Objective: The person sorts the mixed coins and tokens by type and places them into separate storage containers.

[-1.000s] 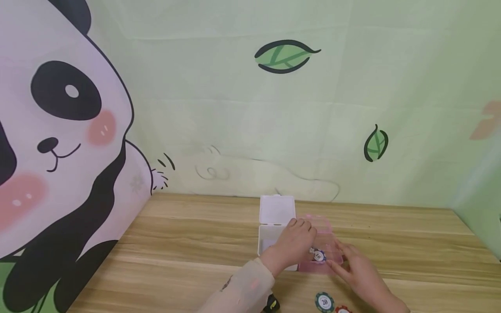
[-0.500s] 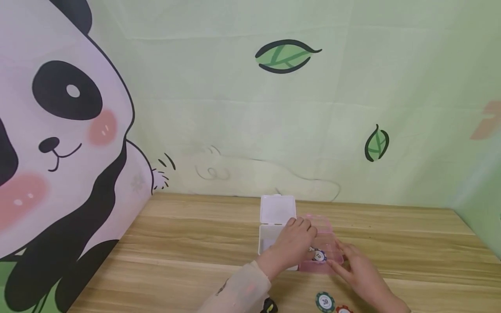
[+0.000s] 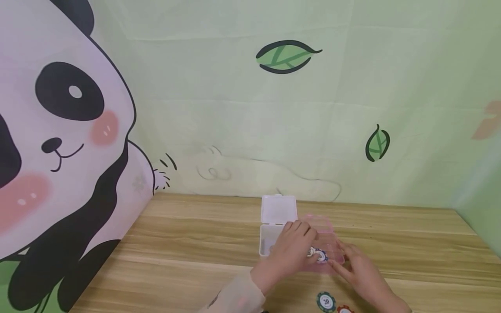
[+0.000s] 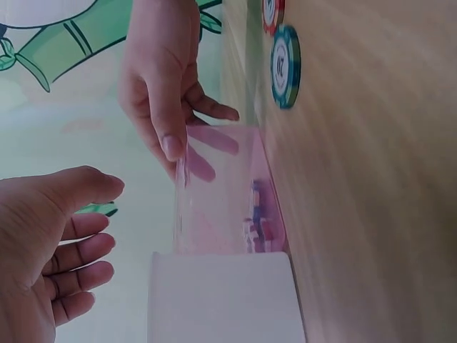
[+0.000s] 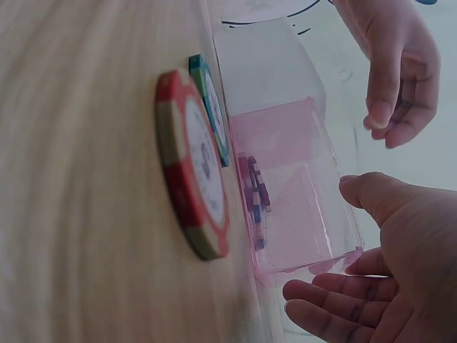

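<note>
A see-through pink box (image 3: 333, 250) stands on the table, several poker chips (image 5: 255, 196) lying on its floor. My right hand (image 3: 362, 271) holds the box's right end, thumb at the near rim and fingers round the corner. Above the box and the white box (image 3: 266, 240) beside it hovers my left hand (image 3: 295, 245), its fingers loosely bent with nothing between them in the left wrist view. The white box's lid (image 3: 279, 209) is tipped back. From the head, my left hand hides part of both boxes.
A green chip (image 3: 326, 301) marked 20 and a red chip (image 3: 345, 309) lie on the wooden table (image 3: 195, 239) in front of the pink box. A printed cloth wall (image 3: 235, 108) rises behind, with a panda print at the left.
My left hand has drawn back slightly, and more of a pale chip shows beside the blue one in the pink box. My right hand keeps its hold.
</note>
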Available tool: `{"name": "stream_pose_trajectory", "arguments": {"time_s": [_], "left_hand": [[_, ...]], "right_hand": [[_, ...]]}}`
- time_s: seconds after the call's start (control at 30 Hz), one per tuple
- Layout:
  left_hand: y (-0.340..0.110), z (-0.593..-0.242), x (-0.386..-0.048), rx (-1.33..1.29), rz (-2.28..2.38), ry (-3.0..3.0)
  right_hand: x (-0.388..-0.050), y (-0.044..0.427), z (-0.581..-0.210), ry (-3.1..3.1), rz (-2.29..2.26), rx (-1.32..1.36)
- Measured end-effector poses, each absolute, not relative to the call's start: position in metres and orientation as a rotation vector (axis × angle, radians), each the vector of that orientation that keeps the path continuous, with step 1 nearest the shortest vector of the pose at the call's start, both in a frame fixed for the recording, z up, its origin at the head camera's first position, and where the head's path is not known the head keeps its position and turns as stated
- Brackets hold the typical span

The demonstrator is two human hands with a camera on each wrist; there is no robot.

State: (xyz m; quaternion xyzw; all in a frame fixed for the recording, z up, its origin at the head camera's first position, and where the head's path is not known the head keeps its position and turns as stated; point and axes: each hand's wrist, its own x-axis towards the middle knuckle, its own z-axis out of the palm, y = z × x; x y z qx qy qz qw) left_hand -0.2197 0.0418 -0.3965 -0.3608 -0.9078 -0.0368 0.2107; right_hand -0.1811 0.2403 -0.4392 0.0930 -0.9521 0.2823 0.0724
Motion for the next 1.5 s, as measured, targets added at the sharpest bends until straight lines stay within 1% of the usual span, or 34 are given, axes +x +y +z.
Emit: {"name": "stream_pose_trajectory", "arguments": {"time_s": [0.5, 0.87, 1.13, 1.5], "left_hand": [[0.032, -0.413, -0.190, -1.074, -0.123, -2.391], [0.032, -0.423, -0.175, -1.234, -0.173, -2.533], [0.038, -0.430, -0.172, -1.327, -0.170, -2.650], [0.046, -0.441, -0.174, -1.338, -0.261, -2.806]], "right_hand": [[-0.180, 0.239, -0.440, -2.795, 0.804, 0.306], [-0.179, 0.239, -0.442, -2.776, 0.798, 0.321], [-0.179, 0.239, -0.441, -2.802, 0.816, 0.296], [-0.180, 0.239, -0.443, -2.788, 0.799, 0.299]]}}
